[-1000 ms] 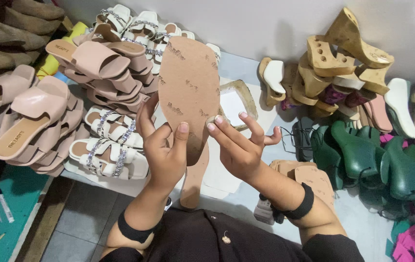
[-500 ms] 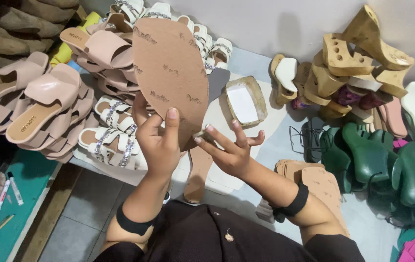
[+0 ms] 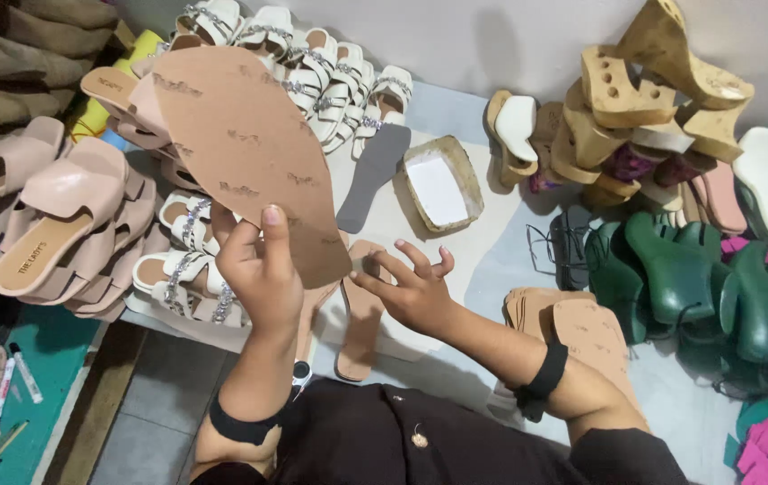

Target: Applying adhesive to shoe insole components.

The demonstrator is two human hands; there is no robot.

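Above the worktable (image 3: 491,260), at about eleven o'clock from the person's lap, the left hand (image 3: 258,269) held a tan sole (image 3: 240,153) up in the air. Its fingers were closed on the sole's lower end, thumb pressed flat on the facing side and the other fingers behind it. From that grip the sole ran up and away toward ten o'clock, its long axis slanted from lower right to upper left, the broad end farthest from the hand.

The right hand (image 3: 411,287) lay at three o'clock from the left, just beside the sole's lower edge. It was open, fingers spread, and held nothing; the fingertips pointed toward the sole's near corner, close to it, though I cannot tell whether they touched. Of the two, only the left had hold of the sole.

Under the hands two pink insoles (image 3: 357,332) lay flat on the table. At one o'clock were a grey insole (image 3: 373,175) and a shallow tray (image 3: 438,184). Pink slides (image 3: 52,224) were stacked at nine o'clock, white strappy sandals (image 3: 312,63) at twelve, cork wedges (image 3: 644,90) at two, and green lasts (image 3: 707,287) at three. More tan soles (image 3: 581,332) sat stacked by the right forearm.
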